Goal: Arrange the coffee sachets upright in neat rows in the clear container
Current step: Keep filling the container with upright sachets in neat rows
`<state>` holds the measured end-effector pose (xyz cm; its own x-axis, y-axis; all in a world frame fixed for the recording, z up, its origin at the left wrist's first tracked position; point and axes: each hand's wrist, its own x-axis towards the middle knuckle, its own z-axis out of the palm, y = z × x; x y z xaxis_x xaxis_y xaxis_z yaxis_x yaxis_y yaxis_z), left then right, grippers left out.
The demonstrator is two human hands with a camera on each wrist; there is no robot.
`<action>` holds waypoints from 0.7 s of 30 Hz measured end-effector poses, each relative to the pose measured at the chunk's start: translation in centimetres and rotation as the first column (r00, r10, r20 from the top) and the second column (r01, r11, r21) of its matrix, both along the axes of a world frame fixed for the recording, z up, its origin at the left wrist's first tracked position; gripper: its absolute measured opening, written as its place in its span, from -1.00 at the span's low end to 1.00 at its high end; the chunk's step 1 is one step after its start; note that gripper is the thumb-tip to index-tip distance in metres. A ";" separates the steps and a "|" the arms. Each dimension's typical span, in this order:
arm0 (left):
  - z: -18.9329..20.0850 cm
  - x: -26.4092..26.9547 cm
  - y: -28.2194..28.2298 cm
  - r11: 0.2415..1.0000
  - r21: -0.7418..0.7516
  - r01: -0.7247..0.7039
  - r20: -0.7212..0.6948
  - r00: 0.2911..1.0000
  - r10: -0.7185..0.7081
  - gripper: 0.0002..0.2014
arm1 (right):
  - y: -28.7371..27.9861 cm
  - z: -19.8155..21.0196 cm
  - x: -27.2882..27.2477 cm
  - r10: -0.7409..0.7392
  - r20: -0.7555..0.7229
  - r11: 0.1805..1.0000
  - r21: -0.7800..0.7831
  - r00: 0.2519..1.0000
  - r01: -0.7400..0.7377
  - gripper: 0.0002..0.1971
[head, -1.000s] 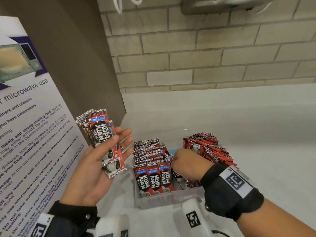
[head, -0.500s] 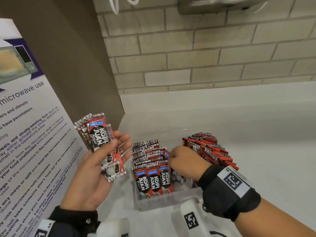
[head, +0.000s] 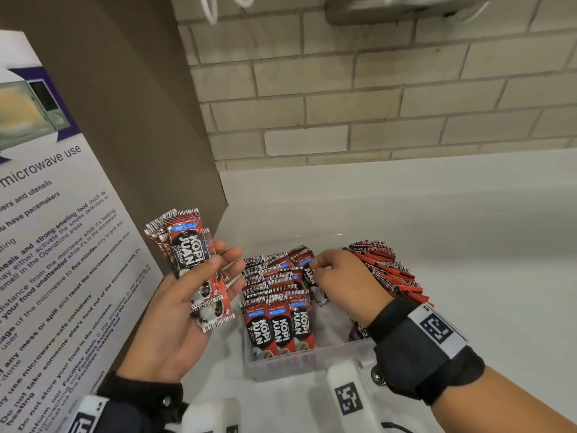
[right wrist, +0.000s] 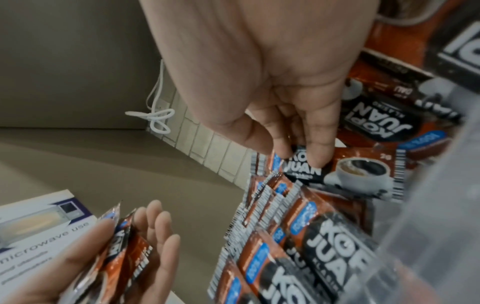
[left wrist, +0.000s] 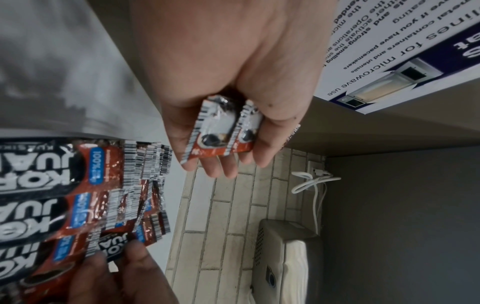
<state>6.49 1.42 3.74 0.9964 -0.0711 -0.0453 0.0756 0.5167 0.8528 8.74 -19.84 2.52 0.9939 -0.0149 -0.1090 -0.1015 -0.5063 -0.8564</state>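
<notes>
A clear container [head: 312, 360] sits on the white counter, holding rows of upright red and black coffee sachets [head: 276, 323] on its left side. My left hand [head: 187, 295] is raised left of the container and holds a small stack of sachets [head: 193, 260] [left wrist: 221, 131] between thumb and palm. My right hand [head: 340, 276] reaches into the container's middle and pinches one sachet [right wrist: 337, 170] [head: 309, 276] that lies tilted against the rows. More sachets [head: 387, 270] lean in a fanned stack behind my right wrist.
A microwave-use notice board [head: 46, 245] stands close on the left. A brick wall [head: 343, 104] rises behind the counter, with a white cable [left wrist: 311, 181] and a grey wall unit [head: 390, 7] above. White counter surface [head: 484, 245] extends to the right.
My right hand has shifted back and up inside the container with a sachet pinched in its fingers. The left hand with its stack has barely moved.
</notes>
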 end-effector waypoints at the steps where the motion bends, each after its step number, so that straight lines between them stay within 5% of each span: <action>1: -0.1 0.0 -0.1 1.000 -0.001 0.002 -0.003 1.000 -0.002 -0.32 | 0.1 0.0 -0.1 -0.015 0.007 0.999 0.034 1.000 0.015 -0.84; 7: -0.2 -0.2 -0.2 1.000 -0.007 0.003 -0.026 1.000 -0.003 -0.31 | 0.3 -0.5 -0.6 -0.065 -0.016 0.987 0.144 0.998 0.067 -0.83; 21: -0.3 -0.5 -1.0 0.996 0.084 0.042 -0.017 0.999 -0.041 -0.32 | -0.1 -0.1 -1.2 0.112 -0.048 0.964 -0.236 0.993 -0.120 -0.63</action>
